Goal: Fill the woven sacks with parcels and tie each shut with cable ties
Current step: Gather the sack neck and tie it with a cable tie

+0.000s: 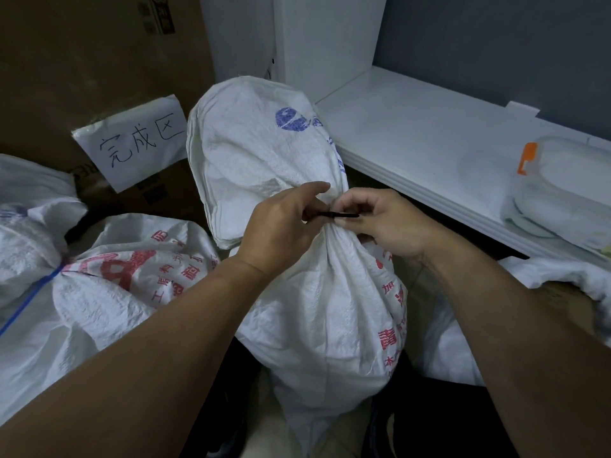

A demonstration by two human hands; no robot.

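Two sacks are in play: a woven sack (327,312) stands filled at the centre of the view, its neck gathered into a tight twist, and at about 9 o'clock a second sack (109,292) lies already closed with a blue tie (33,299) round its neck, below a handwritten paper sign (132,143) taped to a cardboard box (82,61). By my reading the filling of the centre sack is finished and the tying is half done: a black cable tie (334,215) crosses the twist, but whether its tail has gone through the head I cannot tell, and cinching looks yet to come. The left hand (281,226) curls round the neck from 9 o'clock with its fingers (317,188) reaching over the top, seeming to hold one end of the tie; the right hand (386,223) pinches the other end between thumb and fingertips at 3 o'clock. The sack is white, crinkled, printed in red characters on the body and with a blue mark on the floppy top flap, bulging below the twist. At 2 o'clock a white worktop (413,133) carries a clear lidded box (562,193). More white sacking (562,276) lies at 4 o'clock.
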